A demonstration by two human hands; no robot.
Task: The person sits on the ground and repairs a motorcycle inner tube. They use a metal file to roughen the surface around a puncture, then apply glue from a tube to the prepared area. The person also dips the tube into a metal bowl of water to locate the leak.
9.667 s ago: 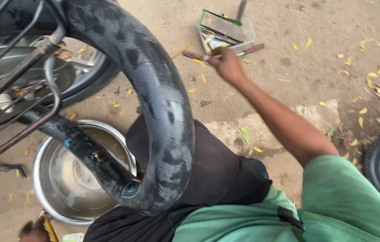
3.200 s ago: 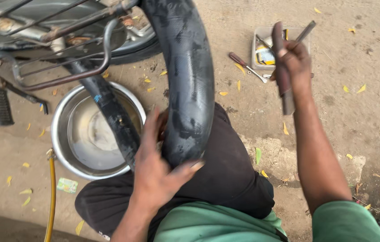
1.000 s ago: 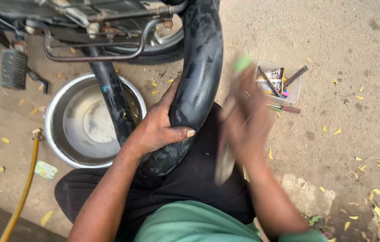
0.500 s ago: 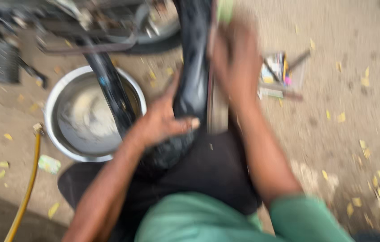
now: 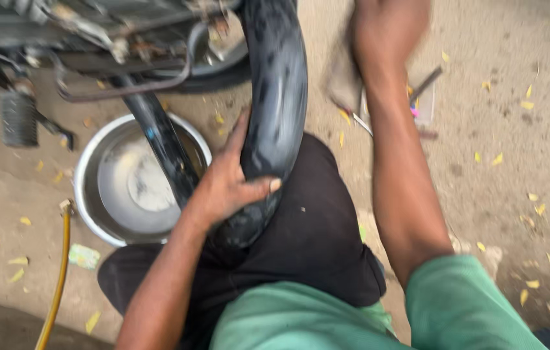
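A fat black inner tube [image 5: 278,78] loops down from the top of the view over my dark-trousered lap. My left hand [image 5: 226,185] wraps its lower bend, thumb across the front. The tube's thinner far side [image 5: 158,139] runs over a steel basin. My right hand [image 5: 385,32] is raised at the top, to the right of the tube, blurred, and closed on a flat tan file-like tool [image 5: 345,78] that hangs below it close beside the tube.
A round steel basin [image 5: 83,194] holding water sits on the ground at left. Motorcycle parts and a footpeg [image 5: 19,116] fill the top left. A yellow hose [image 5: 59,272] runs along the lower left. A small tray of tools [image 5: 425,97] lies behind my right forearm.
My right hand with the flat tool has moved up and away along the right side of the tube. My left hand keeps its hold on the lower bend.
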